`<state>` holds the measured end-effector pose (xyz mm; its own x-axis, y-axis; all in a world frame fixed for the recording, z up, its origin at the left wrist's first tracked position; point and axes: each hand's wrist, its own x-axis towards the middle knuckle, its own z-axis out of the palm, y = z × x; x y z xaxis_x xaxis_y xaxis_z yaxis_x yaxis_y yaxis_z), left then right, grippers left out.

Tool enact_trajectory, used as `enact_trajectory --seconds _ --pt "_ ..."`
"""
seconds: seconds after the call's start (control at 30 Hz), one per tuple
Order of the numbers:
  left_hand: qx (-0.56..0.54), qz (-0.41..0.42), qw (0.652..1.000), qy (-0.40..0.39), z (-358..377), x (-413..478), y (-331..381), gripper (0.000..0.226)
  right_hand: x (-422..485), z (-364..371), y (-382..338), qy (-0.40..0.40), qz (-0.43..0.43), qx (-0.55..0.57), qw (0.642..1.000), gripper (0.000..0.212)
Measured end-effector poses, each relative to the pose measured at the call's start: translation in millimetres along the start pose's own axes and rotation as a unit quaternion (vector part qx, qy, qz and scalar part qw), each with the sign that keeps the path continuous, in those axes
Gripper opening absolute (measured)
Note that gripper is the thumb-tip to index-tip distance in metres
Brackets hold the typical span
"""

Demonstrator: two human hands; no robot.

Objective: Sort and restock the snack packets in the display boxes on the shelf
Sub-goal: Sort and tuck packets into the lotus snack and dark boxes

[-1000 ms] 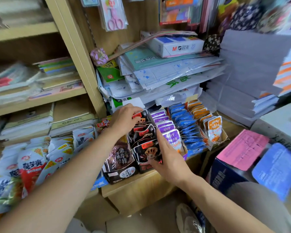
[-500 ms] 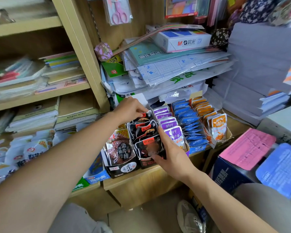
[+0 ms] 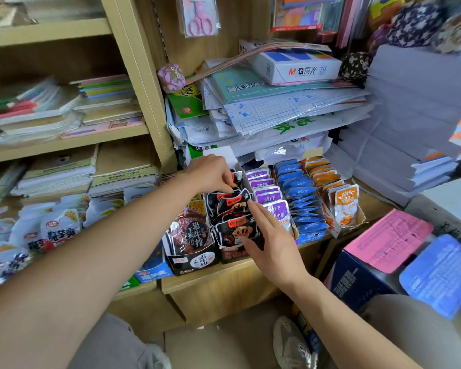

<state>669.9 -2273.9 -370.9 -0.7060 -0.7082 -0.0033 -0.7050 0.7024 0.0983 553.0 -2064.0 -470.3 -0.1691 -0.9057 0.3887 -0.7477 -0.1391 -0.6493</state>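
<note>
Black snack packets [image 3: 234, 226] stand upright in a row inside a black display box [image 3: 228, 256] on the wooden shelf ledge [image 3: 213, 279]. The left hand [image 3: 210, 173] reaches over the back of that box, its fingers curled down and pinching the top edge of a packet near the rear of the row. The right hand [image 3: 274, 243] is at the box's front right corner. Its fingers lie straight and together along the right side of the row, and its thumb crosses the front packet. The two hands are apart, one at each end of the row.

Touching the box on its left is a dark box of brown packets [image 3: 192, 233]. Just right of the box stands a row of purple packets [image 3: 266, 189], then blue packets [image 3: 301, 201], then orange packets [image 3: 343, 202] farthest from it. Well to the left of the box lies a loose heap of white packets [image 3: 56, 230]. Behind and above the box, a stack of papers [image 3: 277, 115] is piled high. Down to the right of the box, a pink sheet [image 3: 389, 238] rests on a carton.
</note>
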Motion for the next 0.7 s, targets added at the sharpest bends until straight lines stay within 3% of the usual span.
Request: enact_trajectory --seconds 0.13,0.33,0.5,0.7 --pt "0.035 0.02 0.998 -0.054 -1 10 4 0.004 -3 -2 3 -0.024 -0.003 0.003 1.0 0.078" --pt "0.008 0.046 0.999 -0.005 -10 6 -8 0.005 1 0 6 -0.046 -0.002 0.004 0.999 0.078" --pt "-0.008 0.048 0.999 -0.019 9 -4 -11 0.011 14 6 10 -0.054 -0.005 -0.03 0.998 0.078" --pt "0.013 0.091 0.988 0.127 29 -13 -23 0.006 25 5 6 -0.052 -0.061 -0.16 0.984 0.089"
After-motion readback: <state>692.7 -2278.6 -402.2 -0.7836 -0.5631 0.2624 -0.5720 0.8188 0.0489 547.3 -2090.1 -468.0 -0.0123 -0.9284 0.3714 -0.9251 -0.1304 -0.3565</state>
